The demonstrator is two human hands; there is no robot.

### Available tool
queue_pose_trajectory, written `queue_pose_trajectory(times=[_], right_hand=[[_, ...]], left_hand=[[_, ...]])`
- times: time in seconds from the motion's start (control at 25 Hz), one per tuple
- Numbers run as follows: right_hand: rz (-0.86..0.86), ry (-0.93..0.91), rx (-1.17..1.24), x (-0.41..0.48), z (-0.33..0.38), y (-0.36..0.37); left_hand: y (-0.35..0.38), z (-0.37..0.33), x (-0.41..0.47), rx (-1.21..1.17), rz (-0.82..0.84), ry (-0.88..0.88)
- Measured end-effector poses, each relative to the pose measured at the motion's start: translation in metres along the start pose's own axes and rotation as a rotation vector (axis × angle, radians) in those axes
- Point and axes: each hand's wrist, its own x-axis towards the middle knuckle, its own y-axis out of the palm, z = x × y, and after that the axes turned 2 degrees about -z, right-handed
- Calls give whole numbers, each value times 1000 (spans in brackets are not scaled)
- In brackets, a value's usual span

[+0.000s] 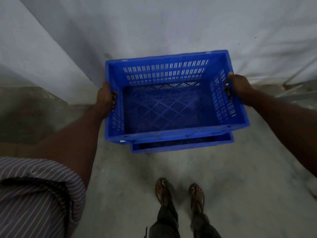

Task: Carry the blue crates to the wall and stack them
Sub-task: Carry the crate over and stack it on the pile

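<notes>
Head view, looking down: a person holds an upper blue crate (171, 103) by its two short sides, out in front of the body. The left hand (105, 98) grips the left rim, fingers curled over the edge into the slotted side wall. The right hand (237, 86) grips the right rim the same way, fingers hooked inside. The crate is empty, with a perforated floor and slotted walls. Directly beneath it sits a lower blue crate (181, 145), only its near rim showing; whether the two touch cannot be told. Both are close to a pale wall (171, 28) ahead. Below lies a grey concrete floor (120, 186), with two sandalled feet (180, 194) and a striped shirt (34, 194) at lower left.
</notes>
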Motion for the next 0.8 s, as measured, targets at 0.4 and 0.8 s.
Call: queue_pose_trajectory(times=[0.4,0.8], right_hand=[[-81,-147,-126,50,-24,-9],[-94,-189,-253,57,-23,-18]], left_hand=[[19,3,-11,-30,-14,57],[27,32,-34,-47,-61,101]])
